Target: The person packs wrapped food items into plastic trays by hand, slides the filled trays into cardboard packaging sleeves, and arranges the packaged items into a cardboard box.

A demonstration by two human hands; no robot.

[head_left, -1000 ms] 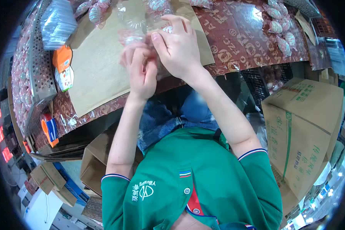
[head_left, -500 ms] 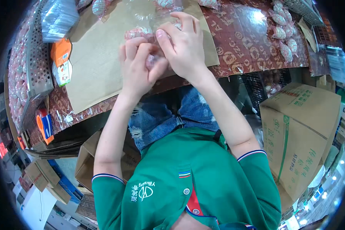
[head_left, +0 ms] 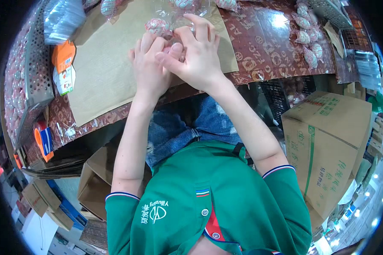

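Observation:
My left hand [head_left: 151, 68] and my right hand [head_left: 195, 55] meet over the brown paper sheet [head_left: 102, 72]. A small pinkish wrapped piece [head_left: 176, 52] shows between them, mostly covered by fingers, and both hands are closed on it. Just beyond my left fingertips lies a red-and-white patterned ball [head_left: 158, 26] in clear wrap. Another wrapped ball [head_left: 184, 4] is at the top edge, with clear plastic around it. My right index finger reaches over part of that plastic.
A perforated metal tray [head_left: 40, 80] of wrapped balls stands at the left, near clear bags [head_left: 64, 21] and an orange card [head_left: 64, 55]. Wrapped balls [head_left: 303, 37] lie at the right. Below them are a black crate [head_left: 276, 100] and a cardboard carton [head_left: 323, 144].
My hands have come together, and my right thumb has moved across to the piece by my left fingers. The patterned ball beyond them is less covered. The whole view has shifted slightly.

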